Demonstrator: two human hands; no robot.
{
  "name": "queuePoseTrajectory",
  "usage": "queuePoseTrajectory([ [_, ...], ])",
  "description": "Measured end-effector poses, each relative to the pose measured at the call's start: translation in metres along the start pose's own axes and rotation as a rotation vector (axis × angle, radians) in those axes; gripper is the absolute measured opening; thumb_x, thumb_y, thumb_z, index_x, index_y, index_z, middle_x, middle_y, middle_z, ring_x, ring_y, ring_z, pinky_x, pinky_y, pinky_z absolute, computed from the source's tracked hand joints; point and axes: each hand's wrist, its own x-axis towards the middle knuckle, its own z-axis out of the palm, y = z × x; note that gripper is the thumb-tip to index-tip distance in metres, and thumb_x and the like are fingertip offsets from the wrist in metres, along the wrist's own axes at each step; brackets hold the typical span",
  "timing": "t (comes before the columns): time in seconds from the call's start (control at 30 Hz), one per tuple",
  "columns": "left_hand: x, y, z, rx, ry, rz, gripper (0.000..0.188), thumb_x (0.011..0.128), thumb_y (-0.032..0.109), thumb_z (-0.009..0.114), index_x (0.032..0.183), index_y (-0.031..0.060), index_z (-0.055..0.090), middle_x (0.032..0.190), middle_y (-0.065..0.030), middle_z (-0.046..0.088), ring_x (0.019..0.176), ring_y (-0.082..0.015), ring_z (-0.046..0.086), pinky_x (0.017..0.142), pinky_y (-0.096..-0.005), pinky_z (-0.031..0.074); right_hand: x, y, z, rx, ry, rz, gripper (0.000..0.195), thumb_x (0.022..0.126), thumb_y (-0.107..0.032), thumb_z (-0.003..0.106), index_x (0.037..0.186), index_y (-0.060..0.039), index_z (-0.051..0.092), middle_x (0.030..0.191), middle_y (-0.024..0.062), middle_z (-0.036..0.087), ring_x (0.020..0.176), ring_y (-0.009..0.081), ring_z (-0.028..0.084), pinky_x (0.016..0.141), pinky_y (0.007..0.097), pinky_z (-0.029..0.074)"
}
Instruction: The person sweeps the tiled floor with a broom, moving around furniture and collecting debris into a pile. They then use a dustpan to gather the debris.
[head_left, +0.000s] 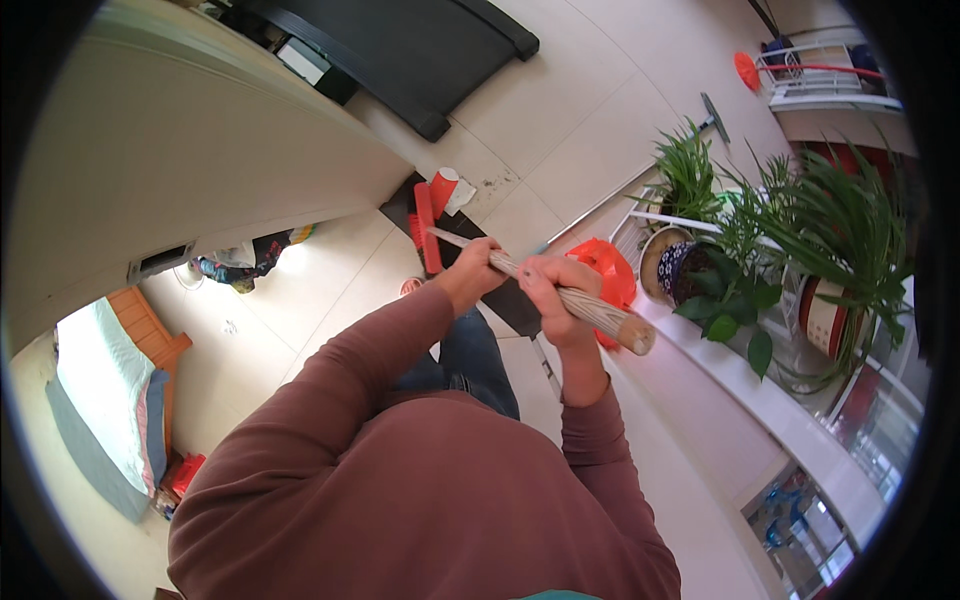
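A push broom's long, wood-coloured handle (592, 306) slants down from the right to its red brush head (425, 229). My left hand (476, 268) grips the handle at its middle, nearer the head. Higher up, close to the blunt end, my right hand (559, 289) is wrapped around it. The red bristles face left over a dark floor strip (487, 236) in the doorway. Just beyond the head lie a red paper cup (445, 184) and a crumpled white tissue (463, 198). Dark crumbs of dirt (501, 181) are scattered on the tiles beside them.
Ahead stands a black treadmill (405, 60). At right are potted plants (690, 277) on a white rack, a red plastic bag (604, 266) and a long-handled squeegee (600, 214) on the floor. A pale wall (225, 135) rises at left, with a bed (105, 382) behind it.
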Motion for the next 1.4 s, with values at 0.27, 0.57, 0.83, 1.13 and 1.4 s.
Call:
queuePoseTrajectory([
  [0.27,0.019,-0.015,0.068,-0.146,-0.139,-0.001,0.012,0.075,0.001,0.047,0.076,0.0039,0.036,0.074,-0.0103,0.042,0.062,-0.0221,0.044,0.059,-0.0356,0.042,0.038,-0.017,-0.040,-0.141,-0.123,-0.034,0.016,0.077,-0.002,0.058,0.063,0.0028,0.052,0.069,0.0090,0.061,0.058,0.0123,0.052,0.054,0.0248,0.042],
  [0.57,0.025,-0.025,0.130,-0.220,-0.397,-0.073,0.014,0.074,-0.001,0.049,0.075,0.0042,0.037,0.063,-0.0073,0.040,0.052,-0.0204,0.044,0.049,-0.0327,0.040,0.069,-0.046,-0.061,-0.261,-0.331,-0.247,0.020,0.077,0.000,0.056,0.061,0.0018,0.044,0.057,0.0080,0.049,0.050,0.0163,0.045,0.053,0.0268,0.040],
  [0.83,-0.061,-0.073,0.135,0.078,-0.196,0.137,0.007,0.074,0.000,0.052,0.074,0.0016,0.044,0.060,-0.0086,0.046,0.046,-0.0184,0.045,0.042,-0.0298,0.040,-0.001,-0.086,-0.062,-0.043,-0.044,-0.443,0.028,0.083,-0.012,0.056,0.061,-0.0028,0.043,0.056,0.0061,0.047,0.049,0.0172,0.043,0.050,0.0324,0.040],
  [1.13,0.029,-0.017,-0.039,0.280,0.178,0.301,0.006,0.068,-0.004,0.051,0.071,-0.0009,0.047,0.067,-0.0108,0.044,0.055,-0.0230,0.050,0.048,-0.0416,0.045,-0.038,-0.068,-0.055,0.285,-0.174,-0.189,0.015,0.076,0.001,0.058,0.065,-0.0003,0.048,0.059,0.0078,0.048,0.053,0.0215,0.047,0.060,0.0374,0.047],
  [1.4,0.040,-0.033,0.006,0.524,0.436,0.221,0.009,0.075,0.000,0.049,0.079,0.0064,0.054,0.076,-0.0103,0.053,0.062,-0.0263,0.057,0.049,-0.0468,0.048,-0.051,-0.027,-0.050,0.202,0.160,-0.115,0.017,0.076,0.002,0.049,0.061,0.0007,0.044,0.058,0.0081,0.046,0.052,0.0199,0.042,0.054,0.0346,0.040],
])
